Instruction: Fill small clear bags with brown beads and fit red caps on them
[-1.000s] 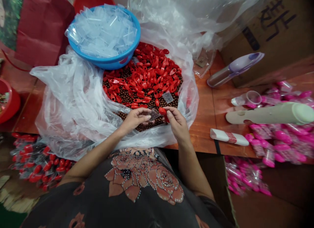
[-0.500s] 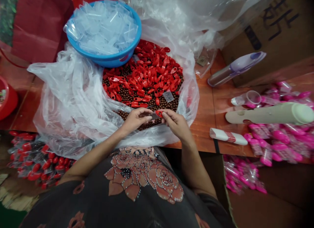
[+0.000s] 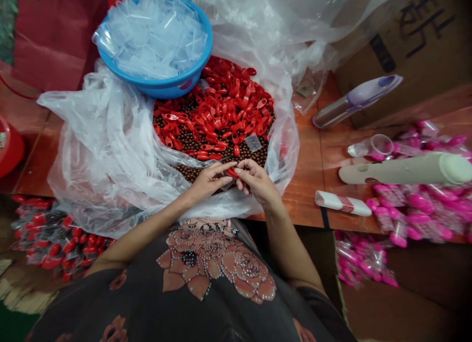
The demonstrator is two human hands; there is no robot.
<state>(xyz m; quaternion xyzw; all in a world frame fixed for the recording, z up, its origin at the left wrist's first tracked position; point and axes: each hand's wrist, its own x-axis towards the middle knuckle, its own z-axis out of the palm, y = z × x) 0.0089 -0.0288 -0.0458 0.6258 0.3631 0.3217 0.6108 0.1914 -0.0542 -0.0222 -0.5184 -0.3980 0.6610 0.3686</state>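
Over the near edge of the bead pile my two hands meet around a small red plastic piece [image 3: 232, 173]. My right hand [image 3: 256, 182] pinches it between thumb and fingers. My left hand [image 3: 211, 180] is closed on a clear plastic sleeve [image 3: 226, 185], which sits against the red piece and is mostly hidden by the fingers. Just beyond lie a heap of similar red pieces [image 3: 236, 106] and many brown beads [image 3: 188, 135], inside an opened clear plastic bag [image 3: 99, 145]. One loose clear sleeve [image 3: 253, 142] rests on the beads.
A blue basin [image 3: 155, 89] full of clear sleeves stands at the back. To the right are a purple-topped tube [image 3: 357, 99], a pale green cylinder [image 3: 398, 169], a white roll [image 3: 342, 203], pink-capped packs [image 3: 424, 204] and a carton [image 3: 413, 62]. Red-capped packs [image 3: 55, 248] lie lower left.
My hands have come closer together, and the red piece has shifted slightly left and turned against the clear sleeve. The sleeve is now more covered by my fingers.
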